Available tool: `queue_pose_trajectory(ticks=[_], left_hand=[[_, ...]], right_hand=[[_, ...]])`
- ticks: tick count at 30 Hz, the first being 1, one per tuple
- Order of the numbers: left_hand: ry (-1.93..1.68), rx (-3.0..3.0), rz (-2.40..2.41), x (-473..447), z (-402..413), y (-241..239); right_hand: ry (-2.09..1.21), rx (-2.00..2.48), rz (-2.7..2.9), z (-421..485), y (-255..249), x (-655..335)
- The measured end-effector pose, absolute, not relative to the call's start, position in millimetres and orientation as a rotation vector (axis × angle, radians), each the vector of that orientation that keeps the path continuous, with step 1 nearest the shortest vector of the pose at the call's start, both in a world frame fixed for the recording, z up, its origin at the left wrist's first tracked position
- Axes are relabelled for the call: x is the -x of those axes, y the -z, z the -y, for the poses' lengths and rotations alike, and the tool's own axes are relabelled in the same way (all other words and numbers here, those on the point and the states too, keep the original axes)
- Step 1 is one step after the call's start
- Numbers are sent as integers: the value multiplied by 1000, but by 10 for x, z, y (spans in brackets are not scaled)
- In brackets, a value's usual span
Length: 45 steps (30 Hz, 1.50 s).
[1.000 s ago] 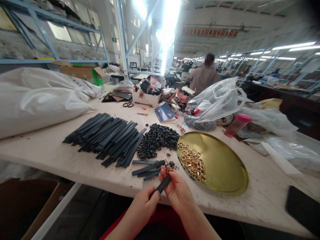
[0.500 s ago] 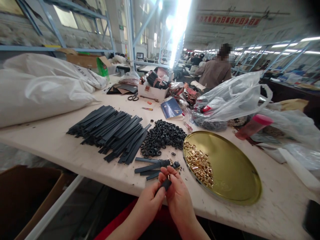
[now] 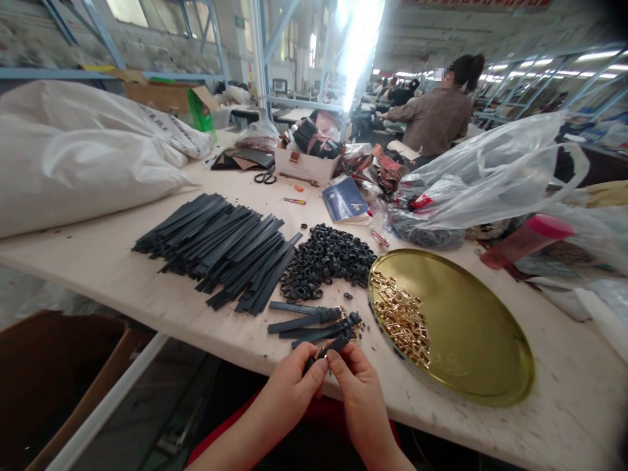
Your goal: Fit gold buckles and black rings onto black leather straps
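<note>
- A long, pale worktable (image 3: 88,261) runs across a workshop with metal racks and bright tube lights.
- Nearest, at the table's front edge, the left hand (image 3: 297,373) and right hand (image 3: 356,373) meet, thumbs almost touching.
- Between them is a dark strap (image 3: 338,344) with a gold buckle (image 3: 322,352). The right thumb and fingers pinch the strap; the left ones are closed around its other part, mostly hidden by the fingers.
- Below the table, at left, stands an open cardboard box (image 3: 59,379).
- Just beyond the hands lie a few buckled straps (image 3: 294,323), their buckled ends toward the right.
- Right of these, a round gold-coloured tray (image 3: 475,314) carries loose gold buckles (image 3: 402,320) heaped along its left side.
- Behind the buckled straps is a mound of black strap loops (image 3: 328,258), one single loop (image 3: 348,296) lying just apart from it.
- Left of the mound, dark flat strips (image 3: 216,248) are piled slantwise.
- Farther back are a blue notebook (image 3: 343,199), black-handled scissors (image 3: 265,176) and a filled white carton (image 3: 304,167).
- A large white sack (image 3: 83,163) rests at left; at right, a clear plastic bag (image 3: 495,176) and a tilted pink-capped bottle (image 3: 527,242).
- Beyond the table, a person in a brown top (image 3: 434,118) has one arm stretched forward.
</note>
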<state>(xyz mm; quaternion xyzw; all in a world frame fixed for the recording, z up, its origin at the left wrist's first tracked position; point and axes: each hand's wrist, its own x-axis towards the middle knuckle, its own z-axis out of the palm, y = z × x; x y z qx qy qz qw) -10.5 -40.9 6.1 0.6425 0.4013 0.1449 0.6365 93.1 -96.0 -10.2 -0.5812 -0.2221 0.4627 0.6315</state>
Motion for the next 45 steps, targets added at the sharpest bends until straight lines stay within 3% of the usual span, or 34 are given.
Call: queue_pose_trajectory(ticks=[10,17,24,34,40,45], left_hand=[[-276,-1138,-870,88,441,-138],[-332,-1301,-922,136,486,-164],[-302,-1617,-880,241,585,-261],[-301,-1467,-861,177,386,-172],[-378,-1647,-958,93,127,-160],[-391,-1580,-971,24,-45,-12]], right_hand=[[-1024,1416,608,992,33,-1040],[-649,1504,975,1164,-19,-1016],[-1072,1446,816,1182,2,-1087],[-1117,1380,1149,1031,-66,-1269],[-486,1983,1511,267,28,-2036],[-451,2107,1671,-78,219,-2178]])
